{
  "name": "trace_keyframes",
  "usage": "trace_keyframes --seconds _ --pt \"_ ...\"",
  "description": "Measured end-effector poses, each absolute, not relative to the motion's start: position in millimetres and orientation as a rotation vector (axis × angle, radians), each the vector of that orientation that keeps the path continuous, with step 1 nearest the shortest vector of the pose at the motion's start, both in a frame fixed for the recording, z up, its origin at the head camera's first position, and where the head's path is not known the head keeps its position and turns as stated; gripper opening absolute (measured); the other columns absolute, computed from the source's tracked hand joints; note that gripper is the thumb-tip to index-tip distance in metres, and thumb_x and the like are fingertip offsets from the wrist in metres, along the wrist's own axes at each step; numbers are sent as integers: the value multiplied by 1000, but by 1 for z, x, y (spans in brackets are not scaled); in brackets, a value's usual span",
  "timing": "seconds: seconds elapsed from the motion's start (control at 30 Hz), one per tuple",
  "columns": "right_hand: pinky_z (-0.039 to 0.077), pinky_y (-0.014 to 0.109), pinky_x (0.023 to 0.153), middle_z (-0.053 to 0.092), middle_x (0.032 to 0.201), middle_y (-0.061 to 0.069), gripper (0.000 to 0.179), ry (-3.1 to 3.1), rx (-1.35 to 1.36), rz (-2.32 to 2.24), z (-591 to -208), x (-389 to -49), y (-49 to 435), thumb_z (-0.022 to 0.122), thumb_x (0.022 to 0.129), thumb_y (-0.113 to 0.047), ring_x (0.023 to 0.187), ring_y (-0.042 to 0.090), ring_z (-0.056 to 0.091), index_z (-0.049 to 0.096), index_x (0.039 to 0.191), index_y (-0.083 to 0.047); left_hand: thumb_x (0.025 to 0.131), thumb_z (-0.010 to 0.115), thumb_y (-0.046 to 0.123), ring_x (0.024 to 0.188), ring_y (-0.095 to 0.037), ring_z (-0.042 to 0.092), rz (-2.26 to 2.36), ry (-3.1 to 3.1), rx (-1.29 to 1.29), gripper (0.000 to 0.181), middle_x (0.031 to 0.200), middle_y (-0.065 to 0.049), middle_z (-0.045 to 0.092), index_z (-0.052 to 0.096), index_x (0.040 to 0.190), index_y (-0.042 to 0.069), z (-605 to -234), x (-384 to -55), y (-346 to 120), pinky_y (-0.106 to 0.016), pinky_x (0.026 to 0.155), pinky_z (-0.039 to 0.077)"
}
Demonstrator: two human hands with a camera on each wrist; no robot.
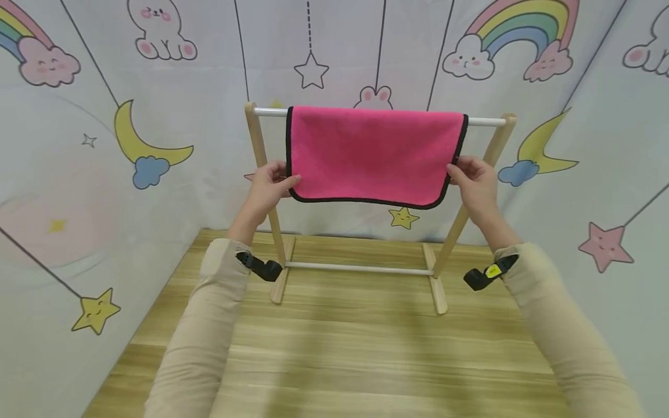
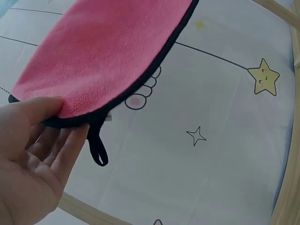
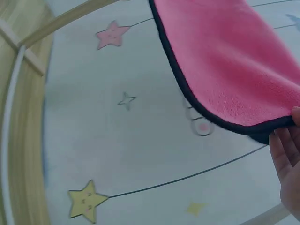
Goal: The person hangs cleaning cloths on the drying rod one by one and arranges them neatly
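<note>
A pink towel with black edging hangs folded over the white top bar of a wooden rack. My left hand pinches its left side edge, thumb in front and fingers behind. On the opposite side my right hand pinches the right edge the same way. In the left wrist view, a black hanging loop dangles from the towel's border beside the fingertips of the left hand. The right wrist view shows the right hand at the black border, partly cut off by the frame.
The rack's wooden legs stand on a wood-grain floor, joined low down by a white lower bar. Behind and at both sides hangs a white backdrop printed with stars, moons and rainbows.
</note>
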State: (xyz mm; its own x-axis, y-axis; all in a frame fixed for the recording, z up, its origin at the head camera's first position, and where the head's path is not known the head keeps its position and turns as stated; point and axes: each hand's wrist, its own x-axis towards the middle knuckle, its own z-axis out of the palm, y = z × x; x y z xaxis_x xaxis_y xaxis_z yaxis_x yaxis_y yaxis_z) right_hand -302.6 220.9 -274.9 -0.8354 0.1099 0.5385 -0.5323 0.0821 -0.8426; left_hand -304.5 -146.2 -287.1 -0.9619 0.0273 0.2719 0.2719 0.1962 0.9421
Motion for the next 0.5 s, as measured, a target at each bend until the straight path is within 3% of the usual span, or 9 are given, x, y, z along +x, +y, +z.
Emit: trace_keyframes --seconds 0.3,0.5 --pt "51 13 59 63 76 0 5 -1673 238 2007 -224 -310 232 67 80 -5 65 9 60 68 85 -7 83 65 13 83 -14 60 -1916 -1940 -284 32 96 -10 62 58 111 -1 -253 -300 -129 -19 67 54" --pt "51 15 60 62 80 0 12 -1830 131 2053 -234 -307 231 69 80 -11 68 9 61 65 91 -8 83 65 11 81 -12 59 -1929 -1957 -253 31 94 -7 62 59 110 -1 -255 -299 -123 -18 65 53"
